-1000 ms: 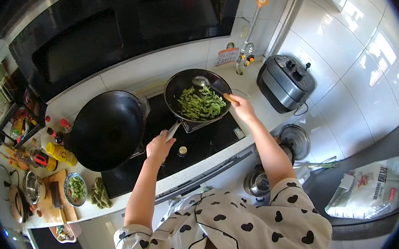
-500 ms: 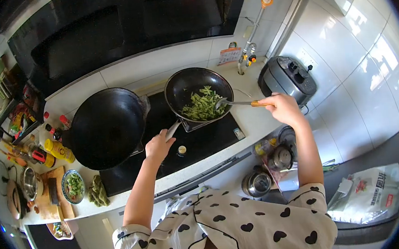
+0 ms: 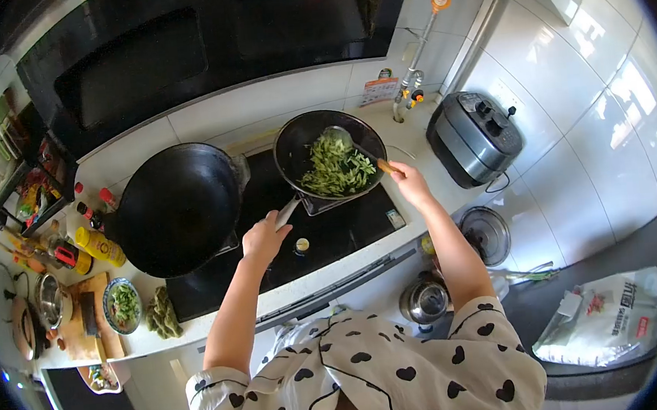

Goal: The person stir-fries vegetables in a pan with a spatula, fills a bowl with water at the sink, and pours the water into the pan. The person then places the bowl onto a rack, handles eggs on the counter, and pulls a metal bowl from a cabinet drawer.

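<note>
On the right burner sits a black frying pan (image 3: 290, 150) holding chopped green vegetables (image 3: 336, 168). My left hand (image 3: 264, 238) is closed around the pan's light handle (image 3: 288, 212), at the pan's lower left. My right hand (image 3: 410, 183) grips the wooden-handled ladle (image 3: 364, 152) just beyond the pan's right rim. The ladle's metal head rests among the vegetables near the pan's far side. To the left stands a large black wok (image 3: 178, 210), with neither hand touching it.
Left on the counter are a yellow bottle (image 3: 99, 247), a bowl of chopped greens (image 3: 123, 306), a green cloth (image 3: 163, 314) and a cutting board (image 3: 102, 292) with a knife. A grey cooker (image 3: 474, 137) stands right; a steel pot (image 3: 424, 301) is below.
My right hand first drew the ladle out to the right, then brought it back left and into the pan's far side. The vegetables have shifted. My left hand keeps its hold.
</note>
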The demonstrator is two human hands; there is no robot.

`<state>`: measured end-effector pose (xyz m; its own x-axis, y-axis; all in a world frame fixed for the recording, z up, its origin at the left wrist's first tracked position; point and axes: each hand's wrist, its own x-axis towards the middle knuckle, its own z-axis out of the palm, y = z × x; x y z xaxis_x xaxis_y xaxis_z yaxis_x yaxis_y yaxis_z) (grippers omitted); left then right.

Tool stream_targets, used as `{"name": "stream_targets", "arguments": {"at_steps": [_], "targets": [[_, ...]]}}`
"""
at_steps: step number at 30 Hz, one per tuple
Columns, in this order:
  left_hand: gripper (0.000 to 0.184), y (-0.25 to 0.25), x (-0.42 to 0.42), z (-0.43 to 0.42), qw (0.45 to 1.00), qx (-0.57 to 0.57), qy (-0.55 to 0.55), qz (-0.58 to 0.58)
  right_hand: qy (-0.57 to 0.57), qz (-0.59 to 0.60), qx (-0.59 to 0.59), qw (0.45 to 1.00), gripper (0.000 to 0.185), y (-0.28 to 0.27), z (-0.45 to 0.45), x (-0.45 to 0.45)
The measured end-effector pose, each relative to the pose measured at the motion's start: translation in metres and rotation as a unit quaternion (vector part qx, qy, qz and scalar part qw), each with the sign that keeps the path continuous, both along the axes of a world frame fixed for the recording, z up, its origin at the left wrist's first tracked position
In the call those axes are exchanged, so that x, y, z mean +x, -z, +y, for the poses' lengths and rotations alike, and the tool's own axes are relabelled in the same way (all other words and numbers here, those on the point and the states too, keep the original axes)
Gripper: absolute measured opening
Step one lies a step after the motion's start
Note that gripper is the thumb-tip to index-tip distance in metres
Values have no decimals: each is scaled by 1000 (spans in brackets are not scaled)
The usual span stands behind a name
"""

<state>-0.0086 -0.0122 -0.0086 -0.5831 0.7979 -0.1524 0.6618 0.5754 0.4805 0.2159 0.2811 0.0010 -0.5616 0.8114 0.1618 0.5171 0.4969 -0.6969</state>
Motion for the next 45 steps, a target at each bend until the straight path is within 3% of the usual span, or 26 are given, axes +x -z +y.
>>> {"name": "stream_targets", "arguments": {"at_steps": [5,10,11,14,17,19,22,25,30,34,38,44,45], "targets": [[53,-1,2,1,1000,-1,-3,11,-15,-28,-41,999,30,-36,-4,6],[53,5,1,1,1000,10,4,11,19,-12,41,999,29,-17,-20,-29],[53,5,0,1,1000,12,4,12,-3,-19,81,997,28,-4,-14,-31],[52,1,2,0,1000,8,-2,9,-70,-51,55,995,28,-18,-24,-24],[52,1,2,0,1000,11,0,12,-121,-140,83,979,29,-72,-41,-1],[52,0,2,-1,1000,8,-1,13,-92,-217,128,963,28,-125,-62,13],[52,0,2,0,1000,5,-2,12,-106,-190,264,940,30,-158,-65,42],[53,0,2,0,1000,3,-2,15,-93,-214,230,945,29,-171,-68,55],[53,0,2,1,1000,1,2,6,-21,-205,156,966,25,-111,-64,33],[53,0,0,0,1000,6,2,11,40,-104,171,979,24,-53,-60,12],[52,-9,4,-1,1000,-12,-2,0,69,-82,154,982,28,-3,-74,1],[36,-11,10,-10,992,122,-11,30,32,-91,62,993,45,24,-79,16],[35,-15,13,-9,986,166,-7,30,33,-102,119,987,45,19,-80,16]]}}
